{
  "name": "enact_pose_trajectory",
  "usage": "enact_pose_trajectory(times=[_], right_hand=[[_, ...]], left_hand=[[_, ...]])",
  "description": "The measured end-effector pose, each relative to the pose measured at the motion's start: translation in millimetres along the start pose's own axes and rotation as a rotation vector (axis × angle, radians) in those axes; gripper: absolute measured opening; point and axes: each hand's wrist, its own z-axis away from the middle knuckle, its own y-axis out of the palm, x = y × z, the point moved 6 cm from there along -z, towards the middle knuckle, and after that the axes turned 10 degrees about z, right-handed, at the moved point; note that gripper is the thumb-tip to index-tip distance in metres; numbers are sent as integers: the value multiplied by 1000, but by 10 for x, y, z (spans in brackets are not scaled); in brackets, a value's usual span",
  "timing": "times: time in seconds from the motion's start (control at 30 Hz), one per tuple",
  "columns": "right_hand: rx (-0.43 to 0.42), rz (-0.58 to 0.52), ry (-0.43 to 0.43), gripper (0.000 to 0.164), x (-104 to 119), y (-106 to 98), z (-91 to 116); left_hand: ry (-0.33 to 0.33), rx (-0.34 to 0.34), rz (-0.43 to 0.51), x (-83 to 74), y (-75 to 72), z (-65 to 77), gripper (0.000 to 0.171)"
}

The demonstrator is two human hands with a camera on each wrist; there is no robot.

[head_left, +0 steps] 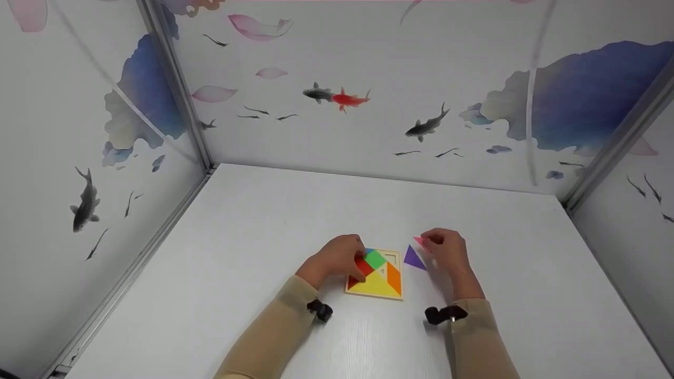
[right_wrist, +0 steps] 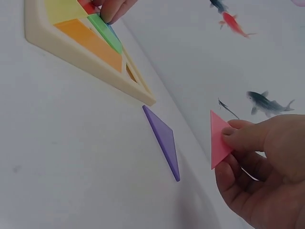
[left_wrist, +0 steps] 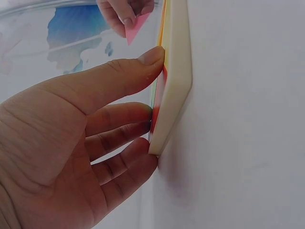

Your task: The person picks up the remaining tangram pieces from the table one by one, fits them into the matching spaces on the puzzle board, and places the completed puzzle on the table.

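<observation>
In my right hand (head_left: 447,250), a small pink triangle tile (right_wrist: 219,143) is pinched between thumb and fingers, raised off the table. A purple triangle tile (head_left: 414,258) lies on the table below it, beside a square tangram tray (head_left: 375,297). My left hand (head_left: 339,258) rests on the tray's left side, thumb and fingertips touching its face and edge, covering part of a red tile (head_left: 364,267). Also set in the tray are a yellow tile (head_left: 374,285), an orange parallelogram (head_left: 393,279), a green square (head_left: 375,260) and a partly hidden blue tile (head_left: 370,251). Bare recesses show at its top right corner and near its middle.
The white table (head_left: 263,221) is bounded by a back wall (head_left: 379,142) and side walls printed with fish, petals and blue washes. Metal posts stand at the corners. A black wrist camera (head_left: 320,310) sits at each sleeve cuff.
</observation>
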Motion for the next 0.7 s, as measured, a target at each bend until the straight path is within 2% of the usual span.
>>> enact_pose_trajectory(times=[0.17, 0.4, 0.57, 0.7], right_hand=[[37, -2, -35, 23, 54, 57, -13], [112, -11, -44, 19, 123, 137, -13], [156, -61, -63, 18, 152, 198, -10], [180, -59, -66, 18, 167, 233, -1]], left_hand=[[-9, -3, 13, 5, 1, 3, 47], [26, 2, -18, 1, -2, -8, 45], [47, -3, -27, 3, -10, -11, 47], [43, -3, -25, 21, 2, -21, 48]])
